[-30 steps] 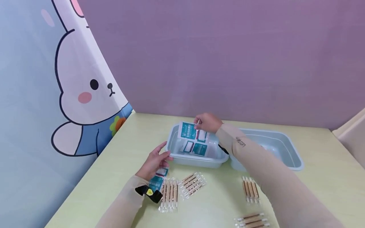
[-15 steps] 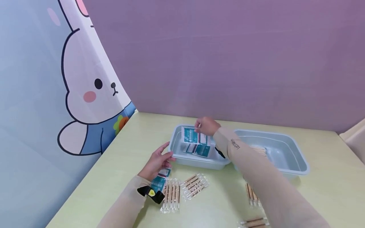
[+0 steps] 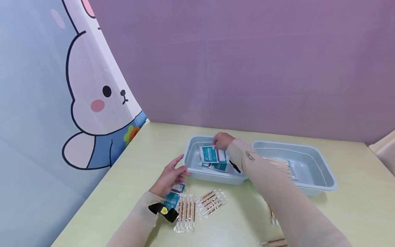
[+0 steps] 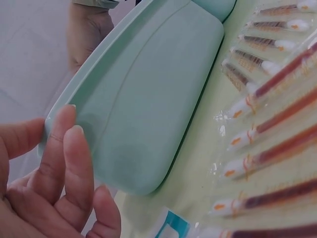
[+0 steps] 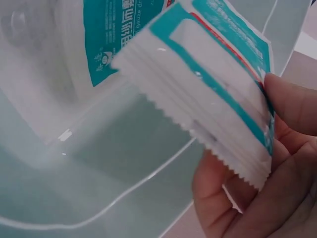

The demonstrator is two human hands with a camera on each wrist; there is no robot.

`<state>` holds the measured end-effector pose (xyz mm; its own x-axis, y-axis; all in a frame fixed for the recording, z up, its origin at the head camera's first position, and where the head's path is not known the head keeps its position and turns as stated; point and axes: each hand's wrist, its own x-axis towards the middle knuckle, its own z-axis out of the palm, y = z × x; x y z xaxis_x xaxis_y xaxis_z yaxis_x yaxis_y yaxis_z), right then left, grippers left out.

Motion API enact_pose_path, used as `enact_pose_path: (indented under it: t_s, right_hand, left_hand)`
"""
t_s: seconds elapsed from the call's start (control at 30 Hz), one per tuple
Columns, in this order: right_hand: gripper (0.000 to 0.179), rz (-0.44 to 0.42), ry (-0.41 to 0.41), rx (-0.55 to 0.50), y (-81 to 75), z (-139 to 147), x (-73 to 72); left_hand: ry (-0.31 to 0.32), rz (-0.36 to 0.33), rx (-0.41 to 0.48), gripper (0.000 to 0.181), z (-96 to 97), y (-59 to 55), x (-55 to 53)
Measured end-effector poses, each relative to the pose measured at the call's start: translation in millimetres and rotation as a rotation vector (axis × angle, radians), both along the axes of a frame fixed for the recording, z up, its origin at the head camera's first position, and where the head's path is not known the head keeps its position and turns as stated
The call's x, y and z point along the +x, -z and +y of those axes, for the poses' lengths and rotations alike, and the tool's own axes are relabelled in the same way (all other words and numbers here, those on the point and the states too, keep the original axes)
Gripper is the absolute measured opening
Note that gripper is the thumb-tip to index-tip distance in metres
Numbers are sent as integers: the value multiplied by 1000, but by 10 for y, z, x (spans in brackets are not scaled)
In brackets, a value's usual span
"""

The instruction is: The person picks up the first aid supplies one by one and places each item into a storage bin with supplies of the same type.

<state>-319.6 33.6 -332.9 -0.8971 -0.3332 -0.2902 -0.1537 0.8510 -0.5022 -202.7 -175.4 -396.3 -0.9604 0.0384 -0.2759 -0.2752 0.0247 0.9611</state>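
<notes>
My right hand (image 3: 223, 140) pinches a white and teal gauze packet (image 3: 210, 154) by its edge, inside the left light-blue plastic basin (image 3: 213, 176). The right wrist view shows the packet's crimped end between thumb and fingers. Below it in the basin lies another gauze packet (image 3: 219, 167), partly covered. My left hand (image 3: 169, 175) grips the basin's left rim, thumb on one side and fingers on the other. Under the left wrist, a further teal and white packet (image 3: 171, 199) rests on the table, partly hidden by the hand and a swab pack.
Clear packs of brown-stemmed cotton swabs (image 3: 185, 212) lie before the basin, with another swab pack (image 3: 211, 202) beside them. More packs are partly hidden by the right sleeve. A second blue basin (image 3: 321, 171) to the right holds pale sticks (image 3: 279, 164). A purple wall stands behind.
My right hand has lowered the gauze packet further into the left basin, over the packet lying there. The left hand keeps its grip on the rim. The head view has shifted slightly.
</notes>
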Motion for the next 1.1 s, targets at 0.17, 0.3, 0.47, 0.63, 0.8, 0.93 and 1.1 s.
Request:
enact_pose_path:
  t_s: [0.17, 0.3, 0.47, 0.63, 0.8, 0.93, 1.1]
  right_hand:
    - [16, -22, 20, -6, 14, 5, -10]
    - [24, 23, 4, -5, 18, 22, -3]
    - [30, 84, 0, -34, -17, 98, 33]
    - [25, 121, -119, -65, -139, 198, 215]
    - [18, 149, -240, -20, -329, 478, 618]
    - [16, 201, -271, -18, -420, 846, 903]
    - [17, 270, -281, -53, -386, 1314, 1177]
  left_hand:
    - [-9, 9, -40, 55, 12, -24, 19]
    - [2, 7, -60, 55, 18, -25, 12]
    - [58, -1, -88, 56, 46, -11, -61]
    - [69, -4, -118, 57, 66, -5, -143]
    - [42, -10, -114, 56, 55, 6, -188]
    - [25, 0, -111, 56, 21, -16, -231]
    - [20, -16, -108, 57, -21, -18, -249]
